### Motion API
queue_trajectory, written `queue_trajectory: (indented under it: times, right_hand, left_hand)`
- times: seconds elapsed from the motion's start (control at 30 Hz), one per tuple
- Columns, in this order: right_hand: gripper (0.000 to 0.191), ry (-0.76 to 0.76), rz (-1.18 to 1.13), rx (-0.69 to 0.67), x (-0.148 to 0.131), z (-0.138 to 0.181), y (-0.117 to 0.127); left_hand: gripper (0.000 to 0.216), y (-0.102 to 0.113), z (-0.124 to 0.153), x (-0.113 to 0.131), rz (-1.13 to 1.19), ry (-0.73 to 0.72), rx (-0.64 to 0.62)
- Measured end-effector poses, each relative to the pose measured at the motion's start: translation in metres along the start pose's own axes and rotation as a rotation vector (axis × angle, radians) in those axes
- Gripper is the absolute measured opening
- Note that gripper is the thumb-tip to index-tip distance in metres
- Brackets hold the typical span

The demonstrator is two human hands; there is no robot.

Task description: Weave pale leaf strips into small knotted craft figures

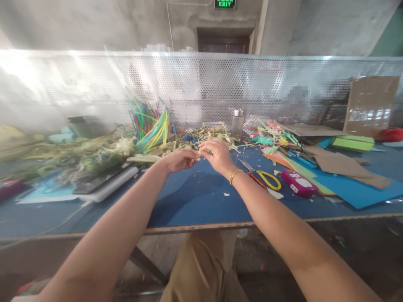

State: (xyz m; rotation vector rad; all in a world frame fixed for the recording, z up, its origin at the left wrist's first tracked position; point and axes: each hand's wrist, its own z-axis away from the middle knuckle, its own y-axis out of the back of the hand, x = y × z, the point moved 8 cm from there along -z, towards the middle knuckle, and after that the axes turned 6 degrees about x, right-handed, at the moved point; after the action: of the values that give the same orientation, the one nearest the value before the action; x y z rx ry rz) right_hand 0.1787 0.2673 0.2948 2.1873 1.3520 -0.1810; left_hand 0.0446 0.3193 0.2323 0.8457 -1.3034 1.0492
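The left hand (182,160) and right hand (218,154) mostly cover a tiny yellowish piece (199,158), too small to identify. Near the blue tabletop's (198,203) left end, heaped greenish fibrous strips (102,161) blur; the picture's edge crops a purple object (11,189).

A single head-worn camera looks forward and down from above the wearer's tan trousers (201,268), visible at lower centre. The left hand (181,160) and right hand (218,154) lie near mid-frame, well ahead of the lens. The blue tabletop (201,203) crosses the view; the perforated metal screen (220,82) stands beyond. Blur at far left may make outlines there unreliable.
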Motion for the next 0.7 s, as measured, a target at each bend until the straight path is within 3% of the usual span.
queue_trajectory:
  times: [0.33,0.47,0.7]
  right_hand:
    - [0.017,-0.108,0.131,-0.111,0.010,0.005,-0.008]
    - [0.017,-0.237,-0.007,-0.045,0.027,0.006,-0.008]
    - [0.022,-0.536,-0.384,0.090,0.057,0.017,-0.019]
  left_hand:
    - [0.024,-0.007,0.007,0.023,-0.380,-0.321,0.016]
    - [0.039,-0.005,0.005,0.028,-0.350,-0.426,0.064]
    - [0.058,-0.007,0.004,0.024,-0.237,-0.437,0.100]
